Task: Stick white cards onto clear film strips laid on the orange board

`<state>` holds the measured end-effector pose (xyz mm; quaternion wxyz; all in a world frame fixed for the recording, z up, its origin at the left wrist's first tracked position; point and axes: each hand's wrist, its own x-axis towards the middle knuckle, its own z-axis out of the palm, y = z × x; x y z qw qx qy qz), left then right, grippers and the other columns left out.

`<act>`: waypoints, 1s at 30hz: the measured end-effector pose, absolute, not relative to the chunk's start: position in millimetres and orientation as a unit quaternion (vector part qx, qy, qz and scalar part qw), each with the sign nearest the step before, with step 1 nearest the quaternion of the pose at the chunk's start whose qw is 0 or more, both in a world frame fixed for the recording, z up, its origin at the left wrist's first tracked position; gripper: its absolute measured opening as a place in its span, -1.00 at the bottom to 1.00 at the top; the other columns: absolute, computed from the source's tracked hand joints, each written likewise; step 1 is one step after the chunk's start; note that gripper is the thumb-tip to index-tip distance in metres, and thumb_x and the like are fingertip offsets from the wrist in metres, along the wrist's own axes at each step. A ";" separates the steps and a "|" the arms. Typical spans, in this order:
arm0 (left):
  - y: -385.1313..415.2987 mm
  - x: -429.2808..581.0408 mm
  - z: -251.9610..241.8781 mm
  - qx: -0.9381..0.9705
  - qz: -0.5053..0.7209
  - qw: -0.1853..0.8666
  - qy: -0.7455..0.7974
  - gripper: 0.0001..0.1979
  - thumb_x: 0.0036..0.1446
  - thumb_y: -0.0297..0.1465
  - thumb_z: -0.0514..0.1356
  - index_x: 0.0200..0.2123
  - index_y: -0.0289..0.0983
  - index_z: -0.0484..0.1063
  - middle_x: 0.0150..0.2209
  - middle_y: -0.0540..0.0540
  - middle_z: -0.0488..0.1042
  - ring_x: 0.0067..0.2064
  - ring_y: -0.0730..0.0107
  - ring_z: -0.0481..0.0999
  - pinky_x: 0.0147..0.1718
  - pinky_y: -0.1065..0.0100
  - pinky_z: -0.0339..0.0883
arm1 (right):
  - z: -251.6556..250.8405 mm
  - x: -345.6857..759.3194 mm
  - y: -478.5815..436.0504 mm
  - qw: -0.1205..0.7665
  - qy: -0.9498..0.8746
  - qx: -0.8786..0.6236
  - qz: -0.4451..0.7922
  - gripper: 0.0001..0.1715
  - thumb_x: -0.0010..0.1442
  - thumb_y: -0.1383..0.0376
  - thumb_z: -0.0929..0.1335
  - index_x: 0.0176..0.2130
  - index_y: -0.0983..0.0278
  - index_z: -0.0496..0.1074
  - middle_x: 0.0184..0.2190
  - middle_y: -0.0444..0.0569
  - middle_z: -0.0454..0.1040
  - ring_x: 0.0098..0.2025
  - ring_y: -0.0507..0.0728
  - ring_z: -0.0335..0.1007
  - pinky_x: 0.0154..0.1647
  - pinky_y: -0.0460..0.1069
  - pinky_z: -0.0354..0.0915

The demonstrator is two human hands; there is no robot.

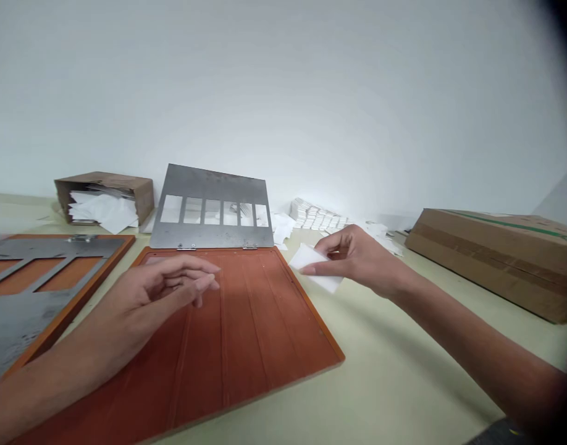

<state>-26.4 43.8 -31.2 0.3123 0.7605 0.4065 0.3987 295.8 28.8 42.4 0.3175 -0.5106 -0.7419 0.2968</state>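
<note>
No writing, label or number can be read on the white paper (317,267) or the cardboard carton (490,262).

The right hand (357,259) is pinching a white paper sheet (315,267) between thumb and fingers, while the left hand (167,290) is hanging loosely curled over an orange board (265,327). A slotted steel plate (209,191) is standing hinged beyond the left hand, and a cardboard carton (496,259) is lying right of the right hand.
</note>
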 end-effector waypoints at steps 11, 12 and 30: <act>34.3 -25.0 -25.9 0.781 0.396 0.386 0.290 -0.78 0.38 -0.17 0.15 -0.19 -0.07 0.58 -0.29 0.07 0.53 -0.24 0.49 0.47 -0.27 0.57 0.34 | 18.1 210.4 11.9 0.270 -0.709 -0.409 0.507 -0.66 -0.08 0.16 0.63 -0.49 0.32 0.55 -0.59 -0.16 0.38 -0.55 -0.05 0.21 -0.55 -0.10 0.07; 31.9 -23.8 -24.0 0.775 0.396 0.400 0.286 -0.79 0.36 -0.17 0.18 -0.22 -0.08 0.59 -0.31 0.07 0.54 -0.28 0.50 0.47 -0.32 0.57 0.33 | 16.0 207.7 11.5 0.264 -0.714 -0.406 0.505 -0.65 -0.07 0.14 0.63 -0.48 0.32 0.55 -0.59 -0.16 0.37 -0.55 -0.05 0.19 -0.55 -0.10 0.06; 32.1 -16.6 -19.1 0.677 0.409 0.476 0.384 -0.79 0.13 -0.17 0.39 -0.47 -0.12 0.66 -0.44 0.04 0.57 -0.36 0.47 0.48 -0.39 0.55 0.35 | 7.7 229.2 5.3 0.318 -0.650 -0.476 0.500 -0.73 -0.06 0.15 0.60 -0.53 0.25 0.56 -0.59 -0.16 0.39 -0.52 -0.05 0.17 -0.49 -0.08 0.03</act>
